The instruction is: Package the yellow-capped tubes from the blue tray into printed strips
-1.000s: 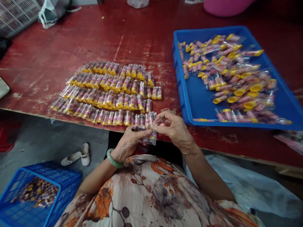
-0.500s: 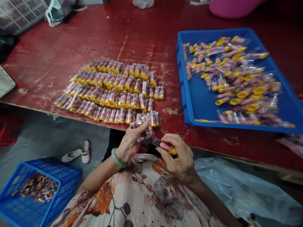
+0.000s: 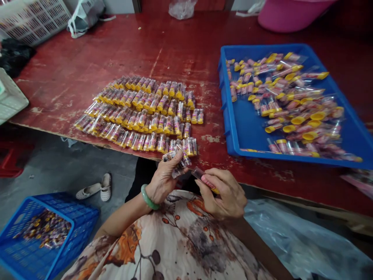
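My left hand (image 3: 164, 171), with a green bangle at the wrist, pinches a small bunch of clear printed plastic film pieces (image 3: 177, 165) at the table's front edge. Just to its right, my right hand (image 3: 223, 192) is closed around a clear plastic tube (image 3: 206, 179) with pink contents and a yellow cap. The tube tilts, its clear end toward the film pieces; the fingers hide most of the cap. Beyond my left hand lie several rows of printed tubes (image 3: 142, 112) with yellow caps.
A blue tray (image 3: 229, 128) at the right holds many loose pink tubes (image 3: 303, 101) with yellow caps. On the floor at left stands a blue crate (image 3: 72, 221) with more tubes, near white clogs (image 3: 105, 186). A pink tub (image 3: 288, 17) is at the back of the red table (image 3: 116, 50).
My right hand has shifted slightly right with the tube, and its fingers cover more of the yellow cap. The left hand still holds the film pieces. The camera view has tilted up slightly.
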Motion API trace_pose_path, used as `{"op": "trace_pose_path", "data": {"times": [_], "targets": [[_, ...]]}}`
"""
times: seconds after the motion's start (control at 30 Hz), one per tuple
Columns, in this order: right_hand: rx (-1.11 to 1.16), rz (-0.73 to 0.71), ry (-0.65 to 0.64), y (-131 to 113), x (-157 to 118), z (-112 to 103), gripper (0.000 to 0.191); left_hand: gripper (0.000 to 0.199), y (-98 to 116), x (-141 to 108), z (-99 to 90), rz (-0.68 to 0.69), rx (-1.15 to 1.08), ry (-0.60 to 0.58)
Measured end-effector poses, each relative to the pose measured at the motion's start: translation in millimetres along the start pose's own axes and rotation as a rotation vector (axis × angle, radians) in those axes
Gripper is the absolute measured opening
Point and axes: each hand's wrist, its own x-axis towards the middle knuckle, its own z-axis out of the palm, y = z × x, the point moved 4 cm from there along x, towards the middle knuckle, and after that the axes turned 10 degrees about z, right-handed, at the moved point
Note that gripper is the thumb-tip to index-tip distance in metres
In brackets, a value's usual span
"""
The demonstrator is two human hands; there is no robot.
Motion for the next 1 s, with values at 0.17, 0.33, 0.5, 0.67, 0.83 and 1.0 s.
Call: {"op": "trace_pose_path", "data": {"times": [0.17,0.33,0.5,0.67,0.83,1.0], "targets": [[-0.044,-0.088,-0.074,-0.3,0.1,2.9,0.031,0.032,-6.4,3.5,-1.1,-0.003,-0.037,-0.092],[-0.168,-0.115,-0.032,0.1,-1.8,7.1,0.031,0.036,-6.9,-1.3,0.2,-0.012,0.019,-0.09],[-0.165,-0.093,-0.008,-3.0,-3.4,14.5,0.037,0.04,-4.8,-8.3,6.5,0.128,0.049,-0.123],[-0.02,-0.032,-0.115,5.7,6.5,19.5,0.035,0.037,-5.5,-7.9,3.4,0.114,0.117,-0.14],[0.32,0.187,-0.438,19.7,10.8,9.7,0.035,0.037,-1.5,-2.2,-2.4,0.094,0.106,-0.183],[0.269,0.177,-0.166,14.5,8.1,-2.4,0.025,0.042,-6.4,-9.0,2.1,0.02,0.13,-0.212]]}}
